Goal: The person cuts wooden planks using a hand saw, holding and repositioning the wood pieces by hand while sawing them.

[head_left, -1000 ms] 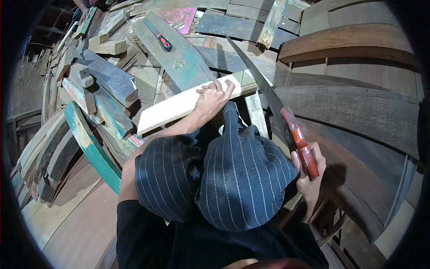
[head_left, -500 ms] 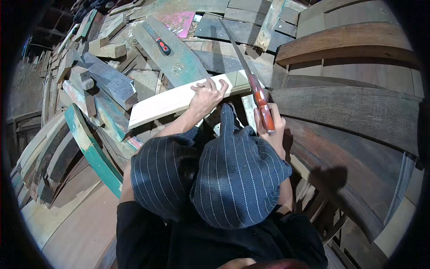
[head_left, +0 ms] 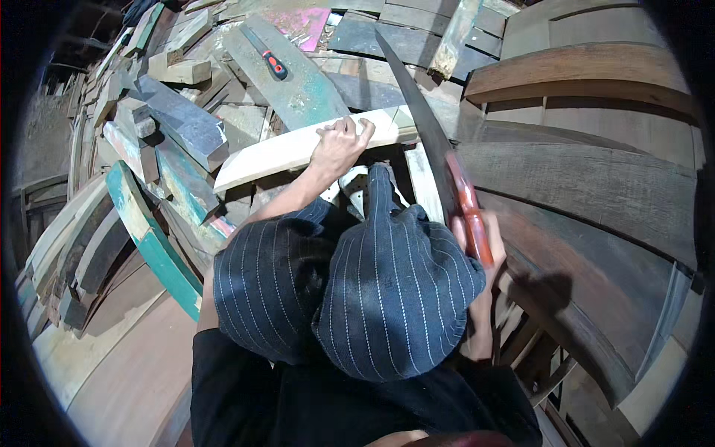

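Note:
A pale board (head_left: 268, 159) lies crosswise in front of my knees, with a thin line across its top near the right end. My left hand (head_left: 341, 153) presses on the board, its fingers bent and gripping toward the far edge. In my right hand (head_left: 488, 257) is a handsaw (head_left: 423, 108) with a reddish-brown handle, smeared slightly by motion. The long dark blade points away from me and passes by the board's right end; whether its teeth touch the wood I cannot tell. A pale wooden support (head_left: 423, 179) shows below that end.
Beyond the board, a knife-like tool with a red and black handle (head_left: 275, 65) rests on a dusty greenish plank (head_left: 298, 100). Wood offcuts (head_left: 182, 123) are heaped at left, near a curved green piece (head_left: 153, 246). Large curved timbers (head_left: 581, 175) fill the right side.
My right hand has drawn the saw back toward me and to the right, and more of the blade's flat side shows. My left hand stays on the board, which has shifted slightly.

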### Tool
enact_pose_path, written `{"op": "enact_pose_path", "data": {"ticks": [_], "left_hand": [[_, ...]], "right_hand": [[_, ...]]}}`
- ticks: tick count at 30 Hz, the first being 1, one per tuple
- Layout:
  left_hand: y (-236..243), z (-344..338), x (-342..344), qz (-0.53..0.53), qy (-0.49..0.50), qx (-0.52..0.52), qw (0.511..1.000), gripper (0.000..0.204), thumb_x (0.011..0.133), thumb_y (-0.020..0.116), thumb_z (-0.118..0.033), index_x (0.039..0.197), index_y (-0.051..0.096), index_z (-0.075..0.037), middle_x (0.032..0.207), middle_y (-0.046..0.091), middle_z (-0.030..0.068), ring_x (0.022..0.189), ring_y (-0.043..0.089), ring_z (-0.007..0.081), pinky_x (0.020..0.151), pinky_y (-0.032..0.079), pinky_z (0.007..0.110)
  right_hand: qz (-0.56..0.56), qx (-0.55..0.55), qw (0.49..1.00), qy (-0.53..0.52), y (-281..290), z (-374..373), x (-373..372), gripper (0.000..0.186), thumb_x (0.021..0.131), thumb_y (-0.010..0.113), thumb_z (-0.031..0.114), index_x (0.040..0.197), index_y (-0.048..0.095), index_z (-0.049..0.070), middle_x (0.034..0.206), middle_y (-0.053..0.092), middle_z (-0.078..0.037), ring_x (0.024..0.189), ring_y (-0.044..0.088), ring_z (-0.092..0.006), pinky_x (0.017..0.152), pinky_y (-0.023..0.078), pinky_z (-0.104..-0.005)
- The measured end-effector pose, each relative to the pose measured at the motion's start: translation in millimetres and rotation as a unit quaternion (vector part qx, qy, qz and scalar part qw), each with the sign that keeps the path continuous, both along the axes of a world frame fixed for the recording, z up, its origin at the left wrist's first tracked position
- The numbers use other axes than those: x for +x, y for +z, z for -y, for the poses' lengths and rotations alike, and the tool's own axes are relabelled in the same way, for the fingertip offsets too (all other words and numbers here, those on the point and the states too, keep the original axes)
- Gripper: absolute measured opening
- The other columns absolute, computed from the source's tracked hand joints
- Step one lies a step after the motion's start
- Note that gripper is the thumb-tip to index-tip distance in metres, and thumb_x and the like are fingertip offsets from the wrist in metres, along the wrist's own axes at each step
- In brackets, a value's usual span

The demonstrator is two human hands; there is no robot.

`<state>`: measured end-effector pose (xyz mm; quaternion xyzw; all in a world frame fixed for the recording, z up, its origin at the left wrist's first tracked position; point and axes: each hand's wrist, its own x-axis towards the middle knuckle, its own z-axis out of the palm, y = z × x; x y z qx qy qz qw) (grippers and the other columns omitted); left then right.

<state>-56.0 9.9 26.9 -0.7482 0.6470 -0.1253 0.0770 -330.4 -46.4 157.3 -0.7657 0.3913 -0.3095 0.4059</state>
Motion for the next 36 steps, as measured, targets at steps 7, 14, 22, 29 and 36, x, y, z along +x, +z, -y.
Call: {"op": "enact_pose_path", "data": {"ticks": [7,14,22,29,36], "left_hand": [[-2,12,-1,0.035,0.002,0.016,0.999,0.041,0.079,0.063,-0.013,0.116,0.050,-0.001,0.082,0.065,0.0170,0.075,0.068,0.0260,0.051,0.057,0.049],[0,19,0,-0.045,0.009,0.017,0.999,0.043,0.079,0.063,-0.011,0.118,0.049,0.000,0.086,0.066,0.0200,0.081,0.069,0.0285,0.059,0.060,0.052],[1,29,-5,-0.043,0.000,-0.022,0.999,0.038,0.080,0.060,-0.010,0.116,0.051,-0.002,0.084,0.064,0.0168,0.079,0.068,0.0279,0.055,0.058,0.042],[-10,1,-2,0.001,0.056,0.027,0.998,0.037,0.080,0.061,-0.011,0.115,0.051,-0.004,0.080,0.063,0.0179,0.077,0.069,0.0298,0.058,0.058,0.041],[-6,19,16,-0.047,0.032,-0.002,0.998,0.039,0.080,0.061,-0.010,0.118,0.051,-0.004,0.083,0.064,0.0161,0.079,0.069,0.0300,0.058,0.058,0.040]], "right_hand": [[0.067,0.131,0.989,0.007,-48,47,57,0.015,0.093,0.067,0.013,0.096,0.057,0.002,0.071,0.054,-0.001,0.059,0.047,-0.0052,0.052,0.039,-0.0230],[-0.044,0.131,0.990,-0.036,46,-8,-43,0.010,0.091,0.065,0.006,0.096,0.059,-0.001,0.082,0.060,-0.004,0.073,0.055,-0.0104,0.069,0.044,-0.0244],[0.039,0.136,0.989,-0.047,-10,41,41,0.015,0.092,0.066,0.011,0.095,0.056,0.000,0.072,0.051,-0.005,0.066,0.045,-0.0089,0.059,0.040,-0.0253],[-0.039,0.149,0.988,0.002,-9,22,30,0.012,0.092,0.066,0.008,0.098,0.058,0.000,0.074,0.055,-0.006,0.069,0.049,-0.0082,0.061,0.043,-0.0248],[-0.101,0.084,0.991,-0.013,77,-11,-51,0.016,0.089,0.069,0.010,0.097,0.059,0.000,0.081,0.060,-0.007,0.075,0.057,-0.0122,0.073,0.046,-0.0258]]}}
